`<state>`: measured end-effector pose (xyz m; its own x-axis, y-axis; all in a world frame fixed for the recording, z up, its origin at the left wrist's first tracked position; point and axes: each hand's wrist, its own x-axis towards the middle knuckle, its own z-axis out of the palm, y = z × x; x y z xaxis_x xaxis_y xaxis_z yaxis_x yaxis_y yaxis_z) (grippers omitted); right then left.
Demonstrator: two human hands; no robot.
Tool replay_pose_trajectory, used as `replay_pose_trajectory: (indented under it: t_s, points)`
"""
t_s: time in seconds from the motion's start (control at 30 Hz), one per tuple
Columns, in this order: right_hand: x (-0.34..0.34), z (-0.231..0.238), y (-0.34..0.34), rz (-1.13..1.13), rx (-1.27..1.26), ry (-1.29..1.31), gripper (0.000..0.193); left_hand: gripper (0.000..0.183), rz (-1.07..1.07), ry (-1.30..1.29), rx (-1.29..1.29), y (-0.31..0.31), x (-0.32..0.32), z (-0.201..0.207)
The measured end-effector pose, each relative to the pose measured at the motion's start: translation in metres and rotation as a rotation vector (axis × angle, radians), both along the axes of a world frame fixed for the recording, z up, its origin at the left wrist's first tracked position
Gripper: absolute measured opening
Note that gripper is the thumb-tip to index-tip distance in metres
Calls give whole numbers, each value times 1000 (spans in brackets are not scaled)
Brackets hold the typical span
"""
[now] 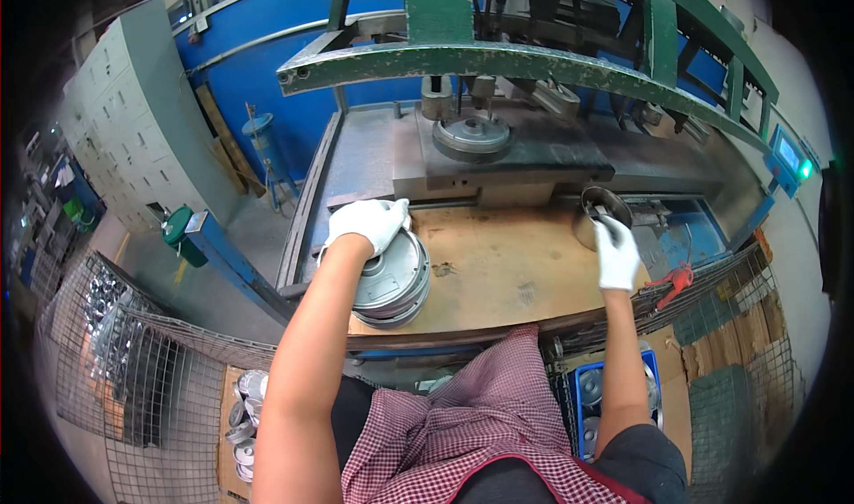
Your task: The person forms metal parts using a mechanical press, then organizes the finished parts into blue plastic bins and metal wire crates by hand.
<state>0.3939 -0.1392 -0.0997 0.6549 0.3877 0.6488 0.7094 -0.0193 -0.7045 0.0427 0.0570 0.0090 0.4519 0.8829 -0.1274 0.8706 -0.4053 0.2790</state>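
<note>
My left hand (366, 225), in a white glove, is closed over the far left rim of the top round metal part (389, 277). That grey part tops a short stack at the left of the tan work board. Some of the left fingers are hidden behind the rim. On the right, my right hand (616, 253), also gloved, reaches into a metal cup (587, 228) at the board's far right. Its fingers are pinched at a dark thing inside the cup, too hidden to name. Beyond the board, another round metal part (473, 137) sits under the machine's heads.
A green machine frame (498, 62) spans overhead. A control screen (788, 154) stands far right, and a red-handled tool (678, 278) lies on the right edge. Below are a blue crate (580, 415) of metal parts, wire mesh baskets (169, 388) and more parts (245, 433).
</note>
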Motion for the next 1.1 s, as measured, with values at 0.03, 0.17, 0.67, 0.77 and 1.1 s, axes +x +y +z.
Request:
replay_pose_trajectory:
  t_s: [0.03, 0.17, 0.67, 0.77, 1.1]
  points:
    - [-33, 23, 26, 116, -49, -3, 22, 70, 17, 11, 3, 0, -8, 1]
    - [-80, 72, 114, 281, -291, -272, 37, 67, -7, 23, 8, 1, -5, 0]
    - [-143, 122, 140, 261, -554, -405, 41, 52, 22, 24, -2, 23, -9, -26]
    - [-140, 78, 84, 296, -388, -687, 26, 50, 15, -22, 45, 17, -8, -17]
    - [-120, -44, -8, 385, -681, -571, 39, 22, -304, -367, 598, -109, -62, 5]
